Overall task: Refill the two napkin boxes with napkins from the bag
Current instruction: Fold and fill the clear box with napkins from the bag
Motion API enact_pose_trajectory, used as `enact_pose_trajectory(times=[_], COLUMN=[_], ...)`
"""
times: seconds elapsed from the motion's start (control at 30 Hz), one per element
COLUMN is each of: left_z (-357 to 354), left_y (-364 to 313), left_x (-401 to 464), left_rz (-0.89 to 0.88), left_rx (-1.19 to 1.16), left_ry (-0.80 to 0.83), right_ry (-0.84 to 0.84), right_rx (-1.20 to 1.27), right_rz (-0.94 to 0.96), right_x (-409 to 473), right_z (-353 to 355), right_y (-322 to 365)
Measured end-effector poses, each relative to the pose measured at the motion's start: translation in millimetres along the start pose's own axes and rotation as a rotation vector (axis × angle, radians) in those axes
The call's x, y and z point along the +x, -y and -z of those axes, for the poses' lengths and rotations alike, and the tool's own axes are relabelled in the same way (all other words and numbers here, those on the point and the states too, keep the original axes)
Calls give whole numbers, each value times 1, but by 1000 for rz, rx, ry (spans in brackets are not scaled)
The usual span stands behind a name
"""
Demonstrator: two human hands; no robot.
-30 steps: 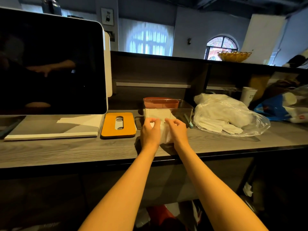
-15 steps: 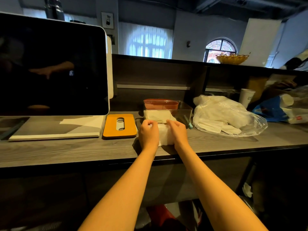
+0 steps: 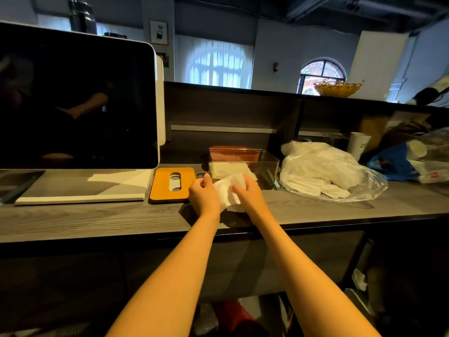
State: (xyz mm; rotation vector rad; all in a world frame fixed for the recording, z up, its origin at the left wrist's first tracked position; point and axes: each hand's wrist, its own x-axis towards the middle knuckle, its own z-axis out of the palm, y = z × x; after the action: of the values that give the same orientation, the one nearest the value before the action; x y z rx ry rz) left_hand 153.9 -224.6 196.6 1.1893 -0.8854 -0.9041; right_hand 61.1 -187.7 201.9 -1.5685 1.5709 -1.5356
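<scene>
dark monitor (image 3: 75, 103), paper cup (image 3: 357, 144), wicker basket (image 3: 337, 89), grey counter (image 3: 97, 220)

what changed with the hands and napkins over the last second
Both hands, left hand and right hand, drew the napkins slightly back and tilted them, fanning the top. Both kept their grip. The clear box, orange lid and bag stayed put.

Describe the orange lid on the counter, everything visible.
The orange lid is a flat rounded rectangle, matte, looking like wood or plastic, with a darker edge. A pill-shaped slot runs through its middle, showing grey beneath. It lies flat on the grey wood-grain counter, between the monitor's white base and the left hand, which sits at its right edge; contact unclear.
</scene>
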Motion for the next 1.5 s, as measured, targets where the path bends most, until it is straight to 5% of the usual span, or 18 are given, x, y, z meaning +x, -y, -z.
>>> enact_pose_trajectory(times=[0.13, 0.27, 0.4, 0.67, 0.83, 1.03, 1.27, 1.5], left_z=[3, 4, 5, 5, -5, -36, -63, -98], left_y=[3, 6, -1, -8, -26, -54, -73, -88], left_x=[-4, -12, -17, -23, -17, -16, -7, 7], left_rz=[-52, -154, -17, 61, 8, -105, 183, 144], left_rx=[111, 272, 214, 74, -85, 93, -218, 83], left_ry=[178, 523, 719, 683, 580, 663, 641, 725], right_ry=[-79, -232, -236, -170, -96, -170, -66, -65], right_rx=[150, 473, 572, 251, 364, 357, 376, 227], right_rz=[-119, -259, -311, -41, -101, -118, -404, -492], right_x=[4, 3, 4, 2, 16, 45, 77, 111], right_z=[4, 15, 20, 5, 21, 45, 82, 92], right_y=[-9, -10, -8, -1, 7, 34, 57, 61])
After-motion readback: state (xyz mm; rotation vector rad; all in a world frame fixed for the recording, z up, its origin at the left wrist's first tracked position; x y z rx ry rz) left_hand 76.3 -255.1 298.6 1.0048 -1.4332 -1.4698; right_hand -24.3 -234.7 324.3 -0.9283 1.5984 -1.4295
